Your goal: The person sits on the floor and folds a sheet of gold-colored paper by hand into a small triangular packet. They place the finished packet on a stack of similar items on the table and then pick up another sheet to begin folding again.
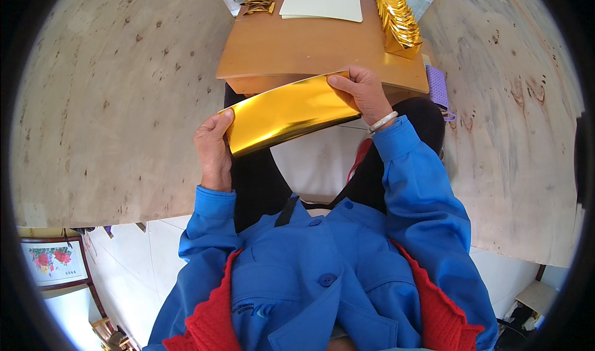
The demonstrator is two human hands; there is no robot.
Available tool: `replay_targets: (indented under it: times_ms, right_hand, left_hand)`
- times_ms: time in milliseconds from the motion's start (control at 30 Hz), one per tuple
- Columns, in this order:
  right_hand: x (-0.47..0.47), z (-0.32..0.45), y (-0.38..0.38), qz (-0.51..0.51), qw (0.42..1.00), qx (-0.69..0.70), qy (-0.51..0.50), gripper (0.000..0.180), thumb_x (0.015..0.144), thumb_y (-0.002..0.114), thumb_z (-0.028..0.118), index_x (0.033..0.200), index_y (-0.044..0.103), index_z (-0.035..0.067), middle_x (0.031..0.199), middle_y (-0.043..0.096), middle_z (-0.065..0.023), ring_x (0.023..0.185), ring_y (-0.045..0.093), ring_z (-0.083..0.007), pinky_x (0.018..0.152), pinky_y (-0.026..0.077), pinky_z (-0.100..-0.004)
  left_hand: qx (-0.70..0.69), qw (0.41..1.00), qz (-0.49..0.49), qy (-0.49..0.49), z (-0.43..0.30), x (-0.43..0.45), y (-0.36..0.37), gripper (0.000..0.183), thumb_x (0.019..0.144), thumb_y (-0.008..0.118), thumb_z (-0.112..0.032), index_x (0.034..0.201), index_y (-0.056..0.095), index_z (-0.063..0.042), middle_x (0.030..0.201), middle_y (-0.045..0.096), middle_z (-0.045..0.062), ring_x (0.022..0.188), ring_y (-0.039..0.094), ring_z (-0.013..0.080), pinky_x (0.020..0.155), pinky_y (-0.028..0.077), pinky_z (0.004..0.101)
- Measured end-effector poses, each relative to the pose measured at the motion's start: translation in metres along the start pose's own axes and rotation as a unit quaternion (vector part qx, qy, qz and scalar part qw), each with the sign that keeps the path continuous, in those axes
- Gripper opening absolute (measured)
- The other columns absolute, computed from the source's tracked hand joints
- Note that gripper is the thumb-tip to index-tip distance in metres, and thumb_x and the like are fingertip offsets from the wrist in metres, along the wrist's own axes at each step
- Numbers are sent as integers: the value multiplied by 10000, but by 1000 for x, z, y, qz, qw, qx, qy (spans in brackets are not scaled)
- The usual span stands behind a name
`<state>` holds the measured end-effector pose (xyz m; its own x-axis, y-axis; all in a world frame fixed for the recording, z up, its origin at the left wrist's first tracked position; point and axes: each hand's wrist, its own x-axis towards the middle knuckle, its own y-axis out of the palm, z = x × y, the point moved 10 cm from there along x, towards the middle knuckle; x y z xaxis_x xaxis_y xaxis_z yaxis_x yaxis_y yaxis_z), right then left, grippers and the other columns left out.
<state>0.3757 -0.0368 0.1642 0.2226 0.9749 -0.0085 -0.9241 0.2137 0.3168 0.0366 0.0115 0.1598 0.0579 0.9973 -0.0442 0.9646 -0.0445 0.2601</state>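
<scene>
A long strip of shiny gold foil paper [288, 111] is stretched between my two hands above my lap. My left hand [214, 141] grips its left end, thumb on top. At the right end, higher up, my right hand [365, 90] pinches it with the thumb on the gold face and the fingers behind. The strip tilts up to the right, and its lower edge curves away from me. Beyond it stands a small wooden table [307, 48]. On that lie a stack of pale paper sheets [321, 3] and a row of folded gold foil pieces [399, 21].
A smaller pile of folded gold pieces [260, 0] lies at the table's far left. Large plywood boards [116, 100] flank me on both sides. A purple perforated basket [437, 87] sits by the table's right edge. A framed flower picture [55, 261] is at lower left.
</scene>
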Motion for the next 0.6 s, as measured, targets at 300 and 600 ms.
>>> replay_targets:
  times_ms: [300,600]
  right_hand:
    - [0,-5,-3,21,999,-10,37,134,944,725,86,1026,706,-19,916,689,-34,816,659,-79,725,561,-185]
    - [-1,-4,-4,16,999,-11,40,136,946,727,97,1017,711,-17,910,690,-37,811,660,-80,719,559,-182]
  left_hand:
    - [-3,1000,-2,-5,0,0,2,208,950,728,-149,1005,724,53,931,746,110,787,696,161,736,553,266]
    - [-3,1000,0,-7,1,0,4,192,961,715,-149,998,729,38,920,743,98,766,686,154,718,544,259]
